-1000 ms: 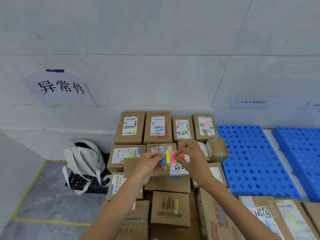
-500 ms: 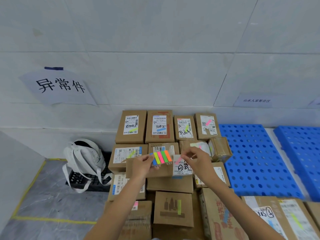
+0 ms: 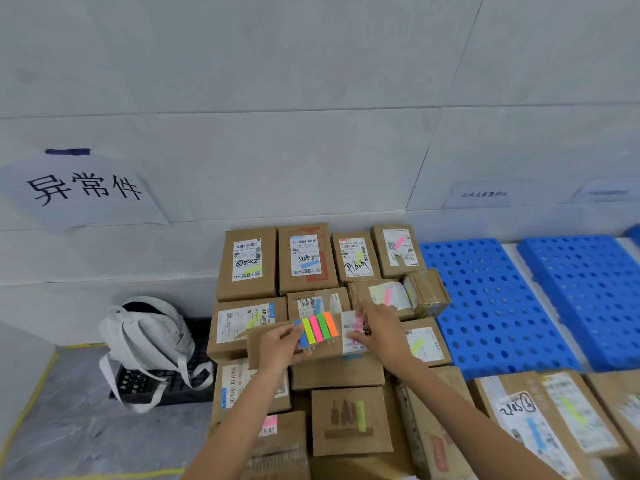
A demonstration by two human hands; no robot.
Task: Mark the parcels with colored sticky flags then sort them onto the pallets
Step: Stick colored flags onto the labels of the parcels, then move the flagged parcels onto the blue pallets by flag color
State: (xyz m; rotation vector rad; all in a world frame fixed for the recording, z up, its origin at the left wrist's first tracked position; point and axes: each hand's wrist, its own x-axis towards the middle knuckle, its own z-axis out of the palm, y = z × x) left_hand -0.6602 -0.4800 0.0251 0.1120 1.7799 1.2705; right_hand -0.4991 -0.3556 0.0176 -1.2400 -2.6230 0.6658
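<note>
While the left hand pinches the flag pad at its lower left corner, the right hand pinches a pink flag between thumb and forefinger against the label of the middle parcel.

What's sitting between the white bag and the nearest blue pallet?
The head view shows a pile of cardboard parcels filling that whole stretch, from the white bag across to the blue pallet.
</note>
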